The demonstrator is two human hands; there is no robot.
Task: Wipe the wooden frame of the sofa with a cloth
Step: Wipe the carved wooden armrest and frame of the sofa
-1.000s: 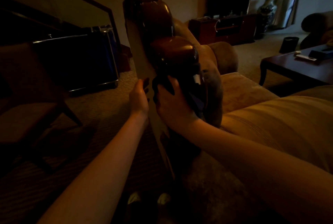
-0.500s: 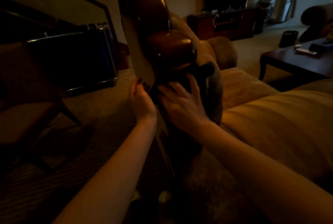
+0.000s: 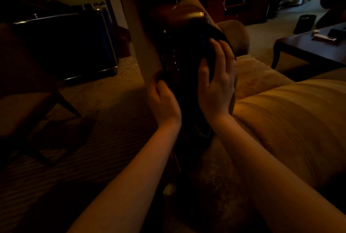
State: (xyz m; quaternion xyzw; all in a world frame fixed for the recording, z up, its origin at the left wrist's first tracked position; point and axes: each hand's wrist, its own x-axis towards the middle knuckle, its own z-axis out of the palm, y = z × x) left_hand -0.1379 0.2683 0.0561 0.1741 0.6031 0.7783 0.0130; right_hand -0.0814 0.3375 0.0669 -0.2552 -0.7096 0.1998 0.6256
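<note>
From the head camera, wiping is midway: the right hand (image 3: 217, 83) presses a dark cloth (image 3: 204, 40) with spread fingers against the wooden frame (image 3: 168, 26), whose long axis rises steeply; the upper carving looks untouched. The left hand (image 3: 162, 101) grips the frame's edge.

We see the sofa's wooden frame (image 3: 174, 15) as glossy reddish-brown, with a pale beige back panel (image 3: 138, 32) at its nine o'clock side. The cloth (image 3: 207, 45) at the frame's three o'clock looks black with a hint of blue. The seat cushion (image 3: 292, 124) at four o'clock is golden tan with faint ribbed lines. The carpet (image 3: 104, 131) at eight o'clock shows brown stripes, and the coffee table (image 3: 307, 49) at two o'clock is dark reddish-brown.
</note>
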